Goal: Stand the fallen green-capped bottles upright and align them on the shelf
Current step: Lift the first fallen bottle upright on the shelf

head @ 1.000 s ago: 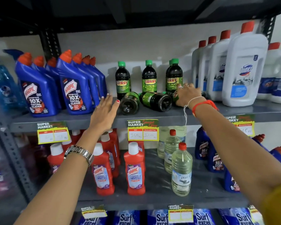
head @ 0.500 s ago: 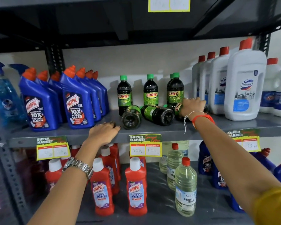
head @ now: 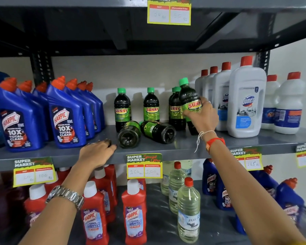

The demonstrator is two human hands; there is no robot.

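My right hand [head: 202, 114] grips a dark green-capped Sunny bottle [head: 188, 98] around its label; the bottle is nearly upright, tilted a little to the left, its base near the grey shelf [head: 184, 145]. Two more Sunny bottles lie on their sides with their bases toward me: one [head: 129, 134] at the left, one [head: 158, 131] beside it. Three stand upright behind: left [head: 122, 108], middle [head: 151, 105] and right [head: 175, 106], with another cap showing behind the right one. My left hand [head: 97, 152] rests on the shelf's front edge, fingers curled, holding nothing.
Blue Harpic bottles [head: 64, 114] crowd the shelf to the left, white Domex bottles [head: 245, 101] to the right. Price tags [head: 144, 166] hang on the shelf edge. The lower shelf holds red Harpic bottles [head: 134, 214] and clear bottles [head: 188, 211]. Another shelf is overhead.
My right hand has lifted the rightmost fallen bottle from lying to nearly upright. My left hand went from flat and raised to resting on the shelf edge. The view has tilted upward.
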